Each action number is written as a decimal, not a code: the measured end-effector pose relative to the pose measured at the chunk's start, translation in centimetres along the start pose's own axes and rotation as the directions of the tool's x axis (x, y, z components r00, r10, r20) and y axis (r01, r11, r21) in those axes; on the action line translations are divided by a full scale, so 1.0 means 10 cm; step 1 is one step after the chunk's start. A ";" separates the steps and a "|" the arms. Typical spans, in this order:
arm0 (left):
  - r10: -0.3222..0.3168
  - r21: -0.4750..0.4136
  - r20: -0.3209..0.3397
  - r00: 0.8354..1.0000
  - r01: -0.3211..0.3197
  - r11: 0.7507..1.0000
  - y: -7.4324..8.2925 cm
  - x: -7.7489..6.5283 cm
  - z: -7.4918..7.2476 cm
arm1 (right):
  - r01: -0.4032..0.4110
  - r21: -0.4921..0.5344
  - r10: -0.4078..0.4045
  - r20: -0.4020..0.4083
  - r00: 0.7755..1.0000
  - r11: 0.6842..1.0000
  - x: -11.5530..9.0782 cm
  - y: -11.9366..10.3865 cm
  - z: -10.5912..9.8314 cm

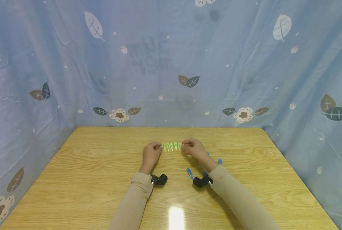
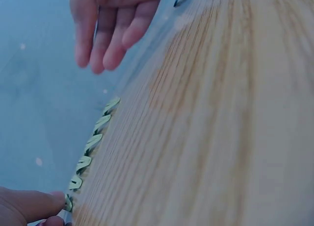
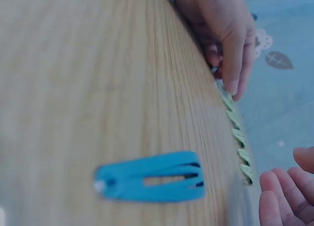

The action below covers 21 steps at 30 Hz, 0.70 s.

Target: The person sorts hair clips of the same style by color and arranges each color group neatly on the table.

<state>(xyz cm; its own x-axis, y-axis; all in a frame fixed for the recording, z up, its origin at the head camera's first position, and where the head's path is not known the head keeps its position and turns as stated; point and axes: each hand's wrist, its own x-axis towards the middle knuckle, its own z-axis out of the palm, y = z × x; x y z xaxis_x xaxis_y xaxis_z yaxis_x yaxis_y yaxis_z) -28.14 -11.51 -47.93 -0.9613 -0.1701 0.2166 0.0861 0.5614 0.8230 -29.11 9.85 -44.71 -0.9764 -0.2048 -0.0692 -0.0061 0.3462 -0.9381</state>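
Note:
Several light green snap hair clips (image 1: 171,147) stand side by side in a row on the table. At the row's left end, my left hand (image 1: 151,156) pinches the end green hair clip (image 2: 68,203) between thumb and fingers. By the right end is my right hand (image 1: 195,149); in the left wrist view its fingers (image 2: 114,52) are extended and hold nothing. A blue snap hair clip (image 3: 152,179) lies below the right hand in the right wrist view. Its fingertips are apart from the green clips there.
A blue hair clip (image 1: 189,173) lies left of the right wrist, and another blue hair clip (image 1: 220,162) lies to its right. More blue shows partly hidden behind the right forearm. The wooden table (image 1: 102,159) meets a blue patterned curtain (image 1: 159,64) at the back and sides.

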 end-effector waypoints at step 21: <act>0.038 -0.055 0.018 0.999 -0.037 0.998 0.08 -0.06 0.00 | 0.090 0.009 -0.090 0.016 0.996 0.996 -0.69 0.15 -0.33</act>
<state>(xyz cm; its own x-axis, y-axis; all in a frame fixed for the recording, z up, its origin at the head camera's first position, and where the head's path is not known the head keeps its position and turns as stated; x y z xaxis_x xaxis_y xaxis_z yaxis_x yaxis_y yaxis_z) -27.49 -11.01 -47.42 -0.9619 -0.1340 0.2383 0.1360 0.5217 0.8422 -23.14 14.74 -44.53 -0.9683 -0.2495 0.0099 -0.0915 0.3178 -0.9437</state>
